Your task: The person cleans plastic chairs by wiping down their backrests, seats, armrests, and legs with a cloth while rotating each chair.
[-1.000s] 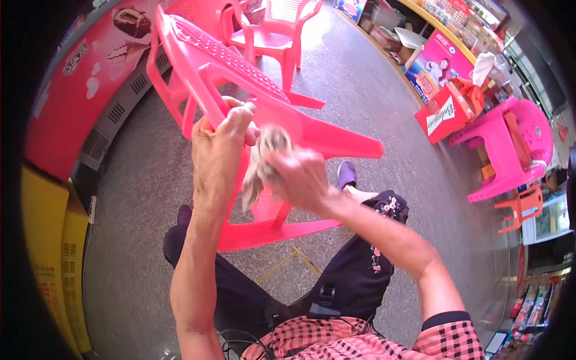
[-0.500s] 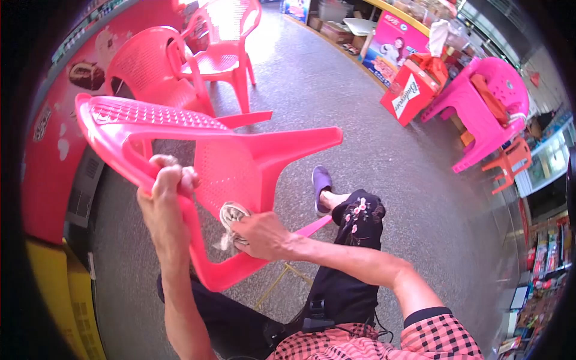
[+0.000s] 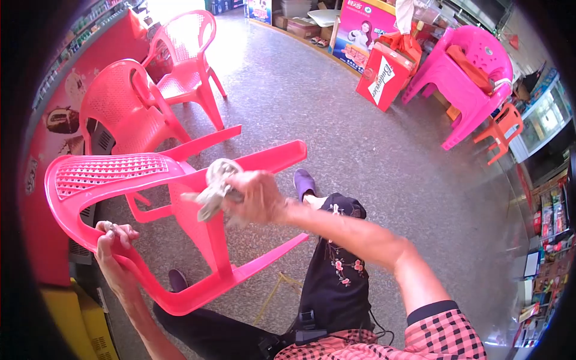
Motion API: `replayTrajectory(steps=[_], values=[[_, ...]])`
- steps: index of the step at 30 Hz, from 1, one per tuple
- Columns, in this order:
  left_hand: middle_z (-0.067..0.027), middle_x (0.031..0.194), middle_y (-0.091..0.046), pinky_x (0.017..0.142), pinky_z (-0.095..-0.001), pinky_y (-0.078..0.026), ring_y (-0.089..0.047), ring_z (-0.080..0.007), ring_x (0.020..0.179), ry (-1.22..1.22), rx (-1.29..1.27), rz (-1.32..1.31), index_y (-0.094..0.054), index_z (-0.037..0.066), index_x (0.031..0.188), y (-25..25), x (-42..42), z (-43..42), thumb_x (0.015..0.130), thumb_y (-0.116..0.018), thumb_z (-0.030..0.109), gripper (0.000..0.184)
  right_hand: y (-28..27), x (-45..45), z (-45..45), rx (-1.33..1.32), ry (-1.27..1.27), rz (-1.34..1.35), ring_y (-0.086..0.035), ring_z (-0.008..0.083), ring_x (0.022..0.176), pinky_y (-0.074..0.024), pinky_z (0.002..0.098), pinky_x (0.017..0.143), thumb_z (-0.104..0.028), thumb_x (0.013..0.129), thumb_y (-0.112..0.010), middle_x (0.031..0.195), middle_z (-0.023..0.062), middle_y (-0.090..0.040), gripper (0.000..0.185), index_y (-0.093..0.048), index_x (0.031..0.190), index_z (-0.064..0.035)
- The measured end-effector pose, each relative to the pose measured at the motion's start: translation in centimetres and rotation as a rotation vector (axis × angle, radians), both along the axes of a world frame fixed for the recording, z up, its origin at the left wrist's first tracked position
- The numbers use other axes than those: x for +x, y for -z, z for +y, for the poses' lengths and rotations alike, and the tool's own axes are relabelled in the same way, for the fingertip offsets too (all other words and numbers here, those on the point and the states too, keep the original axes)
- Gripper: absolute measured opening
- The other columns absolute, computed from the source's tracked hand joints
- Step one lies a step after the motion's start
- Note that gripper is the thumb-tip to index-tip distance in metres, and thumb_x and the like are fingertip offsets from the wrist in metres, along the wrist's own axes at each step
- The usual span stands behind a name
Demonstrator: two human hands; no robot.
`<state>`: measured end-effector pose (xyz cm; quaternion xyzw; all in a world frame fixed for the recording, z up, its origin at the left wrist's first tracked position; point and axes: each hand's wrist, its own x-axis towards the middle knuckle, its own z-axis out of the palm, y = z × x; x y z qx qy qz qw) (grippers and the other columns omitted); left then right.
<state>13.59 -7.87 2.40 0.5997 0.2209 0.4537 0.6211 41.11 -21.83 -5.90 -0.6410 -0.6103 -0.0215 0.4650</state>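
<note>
A pink plastic armchair [image 3: 198, 225] is tipped on its side before my knees, its backrest to the left and its legs pointing right. My left hand [image 3: 115, 243] is wrapped round the chair's armrest, at the lower left. In my right hand [image 3: 259, 195] is a bunched greyish-white cloth [image 3: 217, 186], above the seat's side near an upper leg. The right hand is a little blurred, and I cannot tell whether the cloth touches the plastic.
Two more pink chairs [image 3: 123, 111] stand behind at the left, beside a red counter [image 3: 51, 174]. At the right are a red Budweiser box [image 3: 384, 75], a magenta chair [image 3: 465, 78] and a small orange chair [image 3: 501, 129]. Speckled floor [image 3: 384, 180] lies between.
My right hand has lifted the cloth from the inner seat up to near an upper leg. The chair is turned differently and sits lower and farther left, with my left hand still on it.
</note>
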Motion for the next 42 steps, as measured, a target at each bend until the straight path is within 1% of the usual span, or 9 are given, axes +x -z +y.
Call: replayTrajectory(steps=[8, 11, 12, 15, 21, 28, 34, 38, 42], values=[[-0.001, 0.066, -0.043, 0.079, -0.0331, -0.043, -0.049, -0.0164, 0.076, -0.046, 0.017, 0.041, -0.049, 0.007, 0.092, -1.2, 1.9, 0.5, 0.092, -0.047, 0.019, 0.012, 4.5, 12.8, -3.0, -0.439, 0.433, -0.288, -0.069, 0.025, 0.07, -0.0576, 0.0391, 0.061, -0.033, 0.08, -0.065, 0.086, 0.009, -0.069, 0.023, -0.068, 0.096, -0.0169], [-0.0013, 0.066, -0.044, 0.08, -0.0329, -0.045, -0.05, -0.017, 0.077, -0.083, 0.013, 0.041, -0.049, 0.008, 0.089, -1.4, 1.6, 1.0, 0.093, -0.044, 0.017, 0.011, 16.0, 23.3, -5.5, -0.24, 0.738, 0.166, -0.068, 0.0187, 0.068, -0.0542, 0.0342, 0.057, -0.044, 0.085, -0.06, 0.083, 0.0073, -0.072, 0.033, -0.071, 0.098, -0.0159], [-0.0016, 0.067, -0.044, 0.08, -0.0328, -0.045, -0.05, -0.0174, 0.077, -0.081, 0.022, 0.044, -0.05, 0.008, 0.09, -1.4, 1.5, 1.2, 0.094, -0.044, 0.017, 0.012, 9.5, 19.6, -6.8, -0.52, 0.937, 0.368, -0.069, 0.0196, 0.074, -0.0539, 0.034, 0.062, -0.04, 0.085, -0.06, 0.085, 0.0075, -0.072, 0.03, -0.071, 0.096, -0.014], [-0.002, 0.067, -0.045, 0.079, -0.0332, -0.046, -0.051, -0.0177, 0.077, -0.074, 0.01, 0.034, -0.052, 0.007, 0.092, -1.2, 1.3, 1.8, 0.095, -0.044, 0.018, 0.013, 10.9, 19.3, -7.3, -0.521, 0.871, 0.385, -0.069, 0.0209, 0.076, -0.0539, 0.0347, 0.067, -0.037, 0.085, -0.059, 0.085, 0.0088, -0.072, 0.029, -0.072, 0.097, -0.014], [-0.002, 0.069, -0.048, 0.082, -0.035, -0.049, -0.054, -0.0171, 0.08, -0.083, 0.006, 0.009, -0.052, 0.006, 0.094, -1.2, 2.4, 1.8, 0.095, -0.045, 0.022, 0.017, 8.1, 9.4, -1.3, -1.005, -0.206, 0.072, -0.068, 0.0268, 0.086, -0.0531, 0.0379, 0.077, -0.047, 0.082, -0.056, 0.095, 0.0123, -0.07, 0.043, -0.069, 0.108, -0.0152], [-0.0022, 0.068, -0.048, 0.082, -0.0345, -0.048, -0.055, -0.0179, 0.08, -0.156, 0.052, 0.091, -0.05, 0.006, 0.092, -1.2, 1.5, 0.8, 0.093, -0.045, 0.021, 0.016, 6.8, -6.1, -2.7, -1.115, -0.457, -0.115, -0.066, 0.0324, 0.092, -0.0511, 0.0449, 0.084, -0.047, 0.077, -0.061, 0.097, 0.0168, -0.069, 0.048, -0.068, 0.105, -0.0087], [-0.0021, 0.067, -0.046, 0.08, -0.0334, -0.045, -0.052, -0.0186, 0.079, -0.122, -0.002, 0.064, -0.05, 0.006, 0.092, -1.0, 0.4, 1.0, 0.092, -0.045, 0.02, 0.014, 7.2, -8.2, -3.7, -0.85, -0.852, 0.666, -0.066, 0.0212, 0.079, -0.0516, 0.0365, 0.074, -0.028, 0.079, -0.063, 0.084, 0.0077, -0.068, 0.029, -0.066, 0.095, -0.0039], [-0.0032, 0.064, -0.045, 0.079, -0.0351, -0.045, -0.051, -0.0201, 0.076, -0.029, 0.005, 0.029, -0.05, 0.005, 0.086, -0.5, -0.7, 2.4, 0.092, -0.043, 0.015, 0.013, 10.6, -3.6, -0.6, -1.057, -0.28, 1.037, -0.065, 0.0173, 0.077, -0.0543, 0.0332, 0.066, -0.03, 0.087, -0.061, 0.084, 0.0103, -0.067, 0.032, -0.064, 0.094, 0.0011], [-0.0041, 0.066, -0.045, 0.079, -0.0368, -0.044, -0.05, -0.0203, 0.078, 0.027, -0.055, 0.034, -0.049, 0.006, 0.089, -0.6, -2.2, 4.3, 0.091, -0.044, 0.016, 0.012, 15.5, -1.7, 4.2, -0.319, -0.343, 1.692, -0.067, 0.0203, 0.074, -0.0583, 0.0365, 0.063, -0.017, 0.094, -0.05, 0.091, 0.0124, -0.066, 0.018, -0.058, 0.1, -0.0016]])
